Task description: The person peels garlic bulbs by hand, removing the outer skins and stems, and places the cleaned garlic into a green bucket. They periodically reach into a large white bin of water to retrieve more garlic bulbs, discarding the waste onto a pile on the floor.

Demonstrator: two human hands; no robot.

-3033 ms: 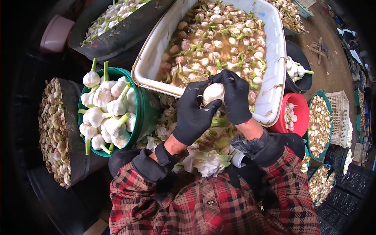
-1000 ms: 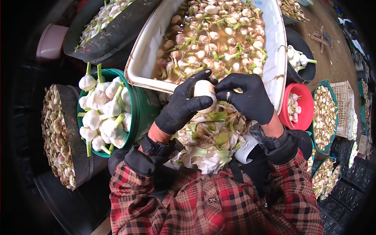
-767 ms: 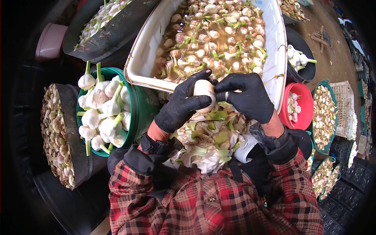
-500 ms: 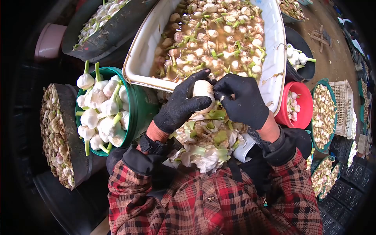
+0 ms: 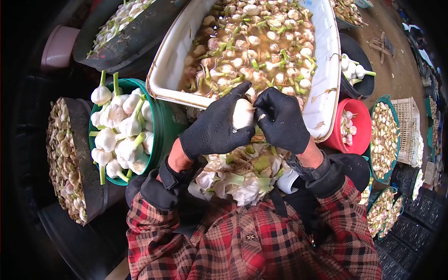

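Observation:
A pale garlic bulb (image 5: 242,115) sits in my black-gloved left hand (image 5: 210,125), the fingers and thumb wrapped around it. Close against the bulb's right side is my right hand (image 5: 283,122), also gloved, its thumb and fingers pinched together at a small brownish tip of the bulb. What lies between those fingertips is too small to tell. Below both hands, a heap of garlic skins and leaf scraps (image 5: 242,179) rests on my lap.
Ahead stands a white tub (image 5: 179,98) of murky water with many floating garlic bulbs. At left a green bucket (image 5: 164,130) holds cleaned bulbs with stems. A red bucket (image 5: 363,130), with a few bulbs inside, and a cream plastic crate (image 5: 405,126) are at right.
My left hand has turned the bulb so that its tip faces right. My right hand has shifted slightly left and down, still pinched at the bulb's side.

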